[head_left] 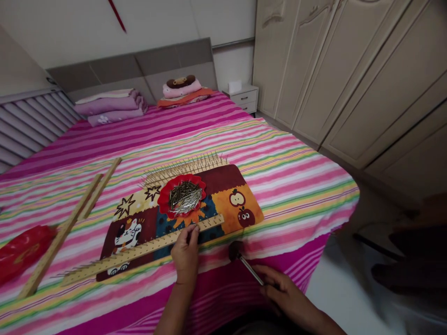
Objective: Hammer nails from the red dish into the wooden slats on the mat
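A striped cloth point(300, 181) covers the bed's near part, and its give probably makes for a springy footing. On it lies a patterned mat point(225, 179), which looks thin and flexible. The wooden strip point(144, 250) crosses the mat's near side, its left end running past the edge; it is likely light and stiff, best held by its flat sides at the bare right end, since nails bristle along the left. Beyond it stands a red dish point(161, 202), probably light plastic, to be lifted by its scalloped rim. Near right, the right hand point(284, 291) is wrapped around the grip of a hammer point(250, 270), likely head-heavy. The left hand point(186, 249) has thumb and forefinger drawn close together at the strip; whether they pinch anything cannot be told. The loose nails point(186, 195) in the dish look slippery and sharp.
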`<state>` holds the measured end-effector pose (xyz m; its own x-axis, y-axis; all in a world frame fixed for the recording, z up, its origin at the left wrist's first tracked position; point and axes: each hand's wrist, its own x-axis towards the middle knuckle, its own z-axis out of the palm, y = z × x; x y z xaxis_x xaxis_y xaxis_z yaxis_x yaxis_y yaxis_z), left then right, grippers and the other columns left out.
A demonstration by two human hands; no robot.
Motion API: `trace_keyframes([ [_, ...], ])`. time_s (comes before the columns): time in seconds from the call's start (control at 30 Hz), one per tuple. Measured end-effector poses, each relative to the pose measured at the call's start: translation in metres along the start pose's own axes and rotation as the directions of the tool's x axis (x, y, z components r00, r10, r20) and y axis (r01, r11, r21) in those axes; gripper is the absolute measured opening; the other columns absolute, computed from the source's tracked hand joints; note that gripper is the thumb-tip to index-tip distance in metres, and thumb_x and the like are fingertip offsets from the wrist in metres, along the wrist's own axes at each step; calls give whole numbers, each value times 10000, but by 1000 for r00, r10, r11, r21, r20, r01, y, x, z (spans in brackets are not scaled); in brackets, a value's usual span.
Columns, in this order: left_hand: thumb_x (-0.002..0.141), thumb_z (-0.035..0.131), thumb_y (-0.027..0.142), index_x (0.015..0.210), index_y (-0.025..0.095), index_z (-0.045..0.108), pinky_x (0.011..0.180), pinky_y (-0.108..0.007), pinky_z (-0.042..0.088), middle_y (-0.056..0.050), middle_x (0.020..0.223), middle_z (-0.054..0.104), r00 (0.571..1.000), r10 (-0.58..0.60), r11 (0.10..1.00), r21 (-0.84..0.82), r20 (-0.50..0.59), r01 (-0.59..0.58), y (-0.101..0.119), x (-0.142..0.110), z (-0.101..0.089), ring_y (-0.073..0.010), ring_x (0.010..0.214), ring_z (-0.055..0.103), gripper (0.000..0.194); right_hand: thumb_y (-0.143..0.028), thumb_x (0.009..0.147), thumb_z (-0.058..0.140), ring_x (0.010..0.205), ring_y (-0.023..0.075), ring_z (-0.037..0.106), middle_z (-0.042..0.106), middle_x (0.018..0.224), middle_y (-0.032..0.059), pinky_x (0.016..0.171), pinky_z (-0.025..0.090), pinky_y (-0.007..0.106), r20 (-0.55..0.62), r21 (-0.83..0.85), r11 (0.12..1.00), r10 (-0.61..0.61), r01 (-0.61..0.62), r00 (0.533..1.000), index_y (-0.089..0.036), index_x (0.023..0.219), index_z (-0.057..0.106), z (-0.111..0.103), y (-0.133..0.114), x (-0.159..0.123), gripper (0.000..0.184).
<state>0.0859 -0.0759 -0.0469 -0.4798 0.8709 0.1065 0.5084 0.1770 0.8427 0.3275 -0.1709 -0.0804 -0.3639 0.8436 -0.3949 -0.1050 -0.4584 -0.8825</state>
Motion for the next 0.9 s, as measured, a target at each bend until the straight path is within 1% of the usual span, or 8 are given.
trace_keyframes([
  [0.03, 736, 570, 459, 836, 242, 679, 781, -298, 477, -20, 855, 726, 1000, 16, 1000, 5, -6, -16, 0, 0, 0, -192, 812, 652, 263, -310, 784, 562, 418, 69, 421, 644, 696, -42, 410, 287, 193, -9, 3, 1000, 18, -18, 1000, -234, 1212, 572, 2, -3, -2, 434],
  [0.1, 732, 572, 446, 832, 237, 678, 772, -293, 481, -26, 854, 725, 999, 39, 999, 15, -11, -39, -1, 0, 1, -191, 804, 652, 255, -319, 796, 559, 412, 57, 364, 595, 676, -52, 404, 253, 188, -5, 13, 1000, 7, -7, 1000, -239, 1242, 545, 8, -15, -7, 453],
  [0.27, 735, 553, 428, 832, 230, 677, 760, -287, 489, -35, 864, 722, 998, 66, 998, 24, -5, -66, -3, -1, 3, -185, 794, 656, 253, -281, 866, 521, 459, 73, 371, 526, 649, -58, 466, 312, 215, 115, -39, 989, -138, 143, 984, -262, 1327, 465, 24, -66, -12, 465],
  [0.33, 733, 546, 415, 822, 226, 675, 756, -287, 490, -37, 856, 721, 997, 80, 997, 18, -4, -80, -4, -1, 4, -183, 785, 655, 246, -269, 881, 505, 475, 92, 386, 480, 596, -67, 488, 334, 229, 127, -112, 974, -182, 196, 975, -265, 1336, 462, 31, -86, -6, 457],
  [0.43, 725, 546, 402, 814, 220, 674, 772, -290, 490, -44, 862, 722, 995, 103, 995, -1, -4, -103, -6, 0, 5, -185, 796, 654, 239, -236, 878, 492, 507, 97, 375, 471, 620, -60, 489, 320, 223, 105, -263, 922, -267, 286, 958, -258, 1324, 482, 43, -107, 9, 447],
  [0.57, 724, 545, 397, 829, 222, 675, 765, -296, 492, -44, 864, 722, 994, 107, 994, -8, 17, -107, -9, -1, 5, -184, 783, 650, 242, -150, 848, 496, 514, 84, 365, 434, 597, -68, 469, 302, 197, 129, -394, 860, -299, 326, 946, -228, 1267, 541, 55, -117, 25, 429],
  [0.8, 712, 551, 368, 787, 236, 677, 763, -301, 488, -44, 861, 722, 995, 97, 995, 1, 18, -97, -6, -2, 5, -196, 798, 650, 198, -141, 865, 467, 495, 77, 340, 420, 590, -74, 450, 289, 190, 149, -454, 809, -345, 374, 927, -237, 1311, 492, 62, -119, 29, 457],
  [0.9, 713, 543, 346, 796, 240, 677, 732, -290, 488, -28, 818, 720, 996, 83, 996, 17, 36, -84, -5, -1, 4, -187, 756, 647, 191, -121, 837, 479, 536, 85, 352, 438, 622, -61, 477, 297, 198, 175, -485, 783, -348, 388, 921, -235, 1244, 564, 64, -122, 29, 431],
])
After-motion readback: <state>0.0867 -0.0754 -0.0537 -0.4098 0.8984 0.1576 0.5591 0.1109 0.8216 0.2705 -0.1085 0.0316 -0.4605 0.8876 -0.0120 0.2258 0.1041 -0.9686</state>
